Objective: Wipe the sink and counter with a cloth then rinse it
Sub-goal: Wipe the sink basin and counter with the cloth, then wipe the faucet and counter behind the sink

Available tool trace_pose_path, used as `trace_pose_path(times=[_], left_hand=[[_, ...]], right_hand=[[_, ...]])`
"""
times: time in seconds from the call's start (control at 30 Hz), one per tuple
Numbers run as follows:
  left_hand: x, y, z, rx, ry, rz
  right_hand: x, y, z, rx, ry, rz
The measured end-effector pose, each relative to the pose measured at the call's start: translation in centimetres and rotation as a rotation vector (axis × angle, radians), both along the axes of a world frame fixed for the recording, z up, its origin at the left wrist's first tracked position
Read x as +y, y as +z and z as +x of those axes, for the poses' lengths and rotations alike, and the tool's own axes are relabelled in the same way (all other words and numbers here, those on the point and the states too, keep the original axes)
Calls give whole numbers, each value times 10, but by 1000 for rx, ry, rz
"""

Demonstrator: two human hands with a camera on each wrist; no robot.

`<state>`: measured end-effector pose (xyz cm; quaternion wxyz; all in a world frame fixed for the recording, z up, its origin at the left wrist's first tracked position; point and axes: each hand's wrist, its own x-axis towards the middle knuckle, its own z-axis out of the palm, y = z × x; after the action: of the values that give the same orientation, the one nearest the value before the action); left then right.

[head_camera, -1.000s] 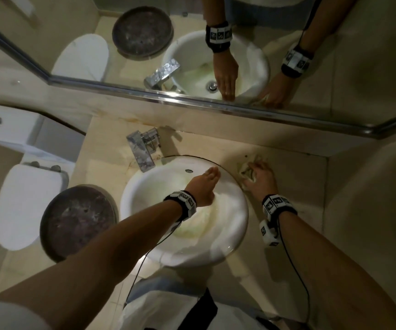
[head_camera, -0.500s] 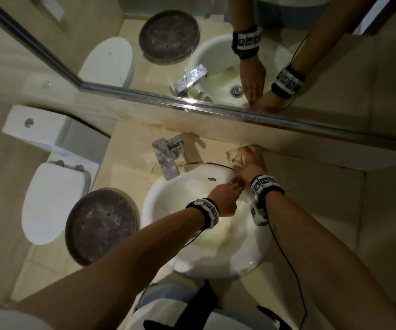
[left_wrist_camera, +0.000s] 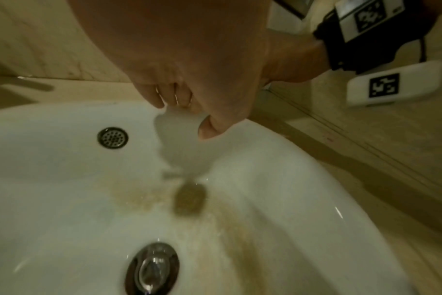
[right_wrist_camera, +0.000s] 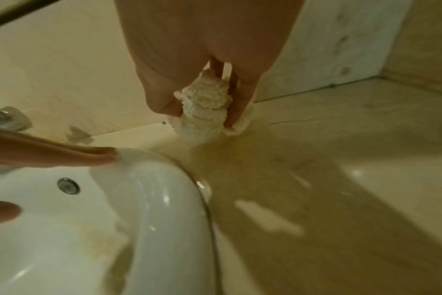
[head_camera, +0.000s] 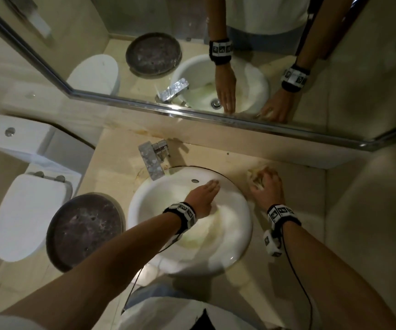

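Observation:
A white round sink [head_camera: 237, 239] is set in a beige counter [head_camera: 294, 186]. My left hand [head_camera: 210, 188] rests with straight fingers on the sink's far rim and holds nothing; the left wrist view shows the left hand [left_wrist_camera: 187, 113] over the basin [left_wrist_camera: 50, 179], which has brownish stains. To the right of the sink, my right hand [head_camera: 263, 184] grips a bunched cream cloth [head_camera: 254, 176] and presses it onto the counter near the back wall. In the right wrist view the thumb and fingers of the right hand [right_wrist_camera: 202, 111] pinch the cloth [right_wrist_camera: 199, 129] against the wet counter [right_wrist_camera: 316, 159].
A chrome faucet [head_camera: 151, 160] stands at the sink's back left. A mirror [head_camera: 216, 67] runs along the back wall. A dark round lid [head_camera: 85, 232] and a white toilet [head_camera: 30, 215] are to the left. A wall [head_camera: 370, 210] closes off the counter's right side.
My right hand has slid the cloth to the right along the counter, away from the sink's back rim. My left hand stays on the far rim.

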<state>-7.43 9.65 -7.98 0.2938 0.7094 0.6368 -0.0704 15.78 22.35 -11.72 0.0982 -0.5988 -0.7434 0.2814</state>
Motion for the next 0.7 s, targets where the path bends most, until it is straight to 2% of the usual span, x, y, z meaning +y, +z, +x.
trace_pose_path(times=[0.13, 0.23, 0.3, 0.4, 0.57, 0.7], left_hand=[[-33, 0, -17, 31, 135, 28], [-55, 8, -45, 66, 307, 51], [-70, 13, -70, 103, 419, 27], [-85, 14, -113, 174, 539, -34], [-96, 9, -158, 159, 439, -159], [-99, 7, -178, 90, 384, -153]], right_hand=[[-14, -16, 29, -14, -85, -51], [-11, -25, 23, -56, -93, -131], [1, -44, 16, -12, -71, -130], [6, -14, -11, 29, 17, -79], [17, 6, -58, 71, 129, -161], [25, 0, -107, -50, 256, -248]])
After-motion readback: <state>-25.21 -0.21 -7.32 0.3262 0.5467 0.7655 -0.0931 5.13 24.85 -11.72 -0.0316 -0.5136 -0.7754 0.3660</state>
